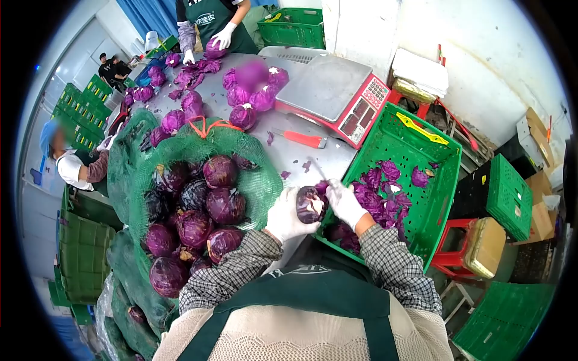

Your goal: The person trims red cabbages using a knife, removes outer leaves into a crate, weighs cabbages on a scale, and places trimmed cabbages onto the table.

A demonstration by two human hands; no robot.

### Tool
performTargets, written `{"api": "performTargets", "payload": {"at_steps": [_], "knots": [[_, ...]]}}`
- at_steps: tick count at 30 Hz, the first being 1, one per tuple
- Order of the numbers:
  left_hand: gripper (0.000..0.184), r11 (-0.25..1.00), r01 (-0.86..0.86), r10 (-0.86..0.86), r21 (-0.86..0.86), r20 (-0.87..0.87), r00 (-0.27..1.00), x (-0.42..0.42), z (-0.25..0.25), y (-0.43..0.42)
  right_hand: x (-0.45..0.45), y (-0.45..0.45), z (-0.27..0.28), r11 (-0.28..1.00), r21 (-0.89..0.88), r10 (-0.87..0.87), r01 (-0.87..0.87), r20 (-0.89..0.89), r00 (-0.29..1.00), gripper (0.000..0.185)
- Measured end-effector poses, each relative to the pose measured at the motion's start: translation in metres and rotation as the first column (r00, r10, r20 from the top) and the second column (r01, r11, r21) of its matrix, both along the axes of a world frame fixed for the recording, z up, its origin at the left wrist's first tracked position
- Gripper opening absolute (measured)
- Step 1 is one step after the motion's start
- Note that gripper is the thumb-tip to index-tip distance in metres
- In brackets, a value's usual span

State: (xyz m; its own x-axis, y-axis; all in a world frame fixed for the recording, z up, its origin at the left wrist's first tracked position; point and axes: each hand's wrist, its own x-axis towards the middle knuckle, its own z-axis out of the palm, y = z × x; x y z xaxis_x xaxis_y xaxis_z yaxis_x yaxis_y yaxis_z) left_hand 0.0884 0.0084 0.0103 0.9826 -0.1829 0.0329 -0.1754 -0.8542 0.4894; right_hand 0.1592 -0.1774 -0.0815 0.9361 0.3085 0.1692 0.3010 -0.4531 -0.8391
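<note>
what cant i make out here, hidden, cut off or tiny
All in the head view:
Held cabbage: underside hidden by itself and the left grip.
Lower cabbages in the net bag: covered by upper cabbages.
Scale: readout too small.
Co-worker across the table: head cut off by the top edge.

cabbage (311,204): purple, white | hands (284,215): white-gloved | sleeves (238,265): black-white check | crate (441,201): green | apron (301,293): dark green
</note>
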Motion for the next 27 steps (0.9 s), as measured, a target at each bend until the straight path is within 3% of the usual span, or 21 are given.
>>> {"api": "performTargets", "payload": {"at_steps": [1,2,3,5,7,8,9,11,12,13,14,15,16,17,18,19,21,22,24,26,27], "knots": [[0.100,0.999,0.041,-0.042,-0.022,-0.033,0.999,-0.003,0.004,0.003,-0.002,-0.006,-0.002,0.973,0.211,-0.013,0.091,-0.347,0.938,0.024],[0.102,0.995,0.098,-0.098,-0.034,0.010,0.995,-0.010,0.001,0.009,-0.006,-0.009,0.015,0.881,0.353,-0.023,0.317,-0.636,0.771,0.032],[0.104,0.987,0.154,-0.151,-0.036,0.060,0.987,-0.014,-0.004,0.019,-0.010,-0.013,0.012,0.875,0.363,-0.016,0.320,-0.639,0.769,0.028],[0.111,0.944,0.201,-0.210,-0.260,-0.008,0.978,-0.011,0.002,0.039,-0.026,-0.007,0.014,0.813,0.447,-0.004,0.373,-0.637,0.771,0.029],[0.116,0.962,0.134,-0.156,-0.239,-0.076,0.985,-0.011,-0.009,0.065,-0.045,0.002,0.041,0.822,0.478,0.025,0.309,-0.573,0.819,0.030],[0.121,0.938,0.085,-0.169,-0.337,-0.229,0.959,-0.012,-0.004,0.074,-0.048,0.005,0.045,0.832,0.474,-0.001,0.287,-0.516,0.857,0.028],[0.117,0.810,-0.018,-0.217,-0.587,-0.326,0.920,-0.017,0.014,0.070,-0.051,0.011,0.058,0.840,0.472,-0.027,0.269,-0.459,0.888,0.027],[0.113,0.712,-0.359,-0.035,-0.603,-0.542,0.840,-0.020,0.023,0.053,-0.063,0.025,0.056,0.724,0.633,0.076,0.273,-0.467,0.881,0.024],[0.106,0.752,-0.342,0.123,-0.563,-0.390,0.913,-0.013,0.009,0.046,-0.066,0.029,0.057,0.750,0.625,0.021,0.216,-0.349,0.937,0.023],[0.094,0.615,-0.485,0.246,-0.622,-0.433,0.867,-0.018,0.001,0.041,-0.065,0.024,0.052,0.721,0.622,-0.015,0.305,-0.426,0.904,0.023],[0.092,0.545,-0.510,0.241,-0.666,-0.458,0.856,-0.018,-0.008,0.047,-0.064,0.019,0.047,0.685,0.613,-0.048,0.394,-0.501,0.864,0.023],[0.090,0.471,-0.530,0.232,-0.705,-0.480,0.846,-0.016,-0.020,0.056,-0.056,-0.005,0.033,0.580,0.539,-0.029,0.611,-0.735,0.677,0.023],[0.084,0.413,-0.537,0.220,-0.736,-0.491,0.843,-0.015,-0.030,0.066,-0.050,-0.045,0.034,0.519,0.521,0.049,0.678,-0.810,0.585,0.019],[0.080,0.323,-0.562,0.207,-0.761,-0.523,0.827,-0.016,-0.031,0.070,-0.041,-0.087,0.006,0.674,0.451,-0.120,0.586,-0.715,0.689,0.020],[0.080,0.325,-0.571,0.225,-0.754,-0.525,0.821,-0.014,-0.032,0.074,-0.032,-0.129,-0.021,0.790,0.307,-0.289,0.530,-0.577,0.764,0.022],[0.080,0.334,-0.581,0.231,-0.742,-0.533,0.814,-0.012,-0.033,0.072,-0.027,-0.152,-0.072,0.903,-0.086,-0.425,0.421,-0.035,0.905,0.026],[0.073,0.467,-0.556,0.269,-0.687,-0.489,0.830,-0.006,-0.015,0.057,-0.031,-0.110,0.051,0.887,-0.342,-0.297,0.309,0.087,0.951,0.044],[0.079,0.532,-0.536,0.254,-0.655,-0.481,0.839,-0.005,-0.010,0.050,-0.034,-0.087,0.117,0.850,-0.455,-0.221,0.264,0.146,0.964,0.056],[0.091,0.672,-0.478,0.246,-0.566,-0.438,0.865,0.000,-0.005,0.048,-0.043,-0.049,0.204,0.883,-0.468,0.107,0.042,0.287,0.952,0.052],[0.081,0.692,-0.459,0.251,-0.558,-0.411,0.877,0.004,-0.014,0.054,-0.061,-0.014,0.284,0.842,-0.528,0.388,-0.108,0.455,0.802,0.050],[0.079,0.694,-0.449,0.245,-0.562,-0.402,0.882,0.005,-0.010,0.056,-0.077,0.000,0.320,0.823,-0.562,0.408,-0.081,0.486,0.773,0.048]]}}
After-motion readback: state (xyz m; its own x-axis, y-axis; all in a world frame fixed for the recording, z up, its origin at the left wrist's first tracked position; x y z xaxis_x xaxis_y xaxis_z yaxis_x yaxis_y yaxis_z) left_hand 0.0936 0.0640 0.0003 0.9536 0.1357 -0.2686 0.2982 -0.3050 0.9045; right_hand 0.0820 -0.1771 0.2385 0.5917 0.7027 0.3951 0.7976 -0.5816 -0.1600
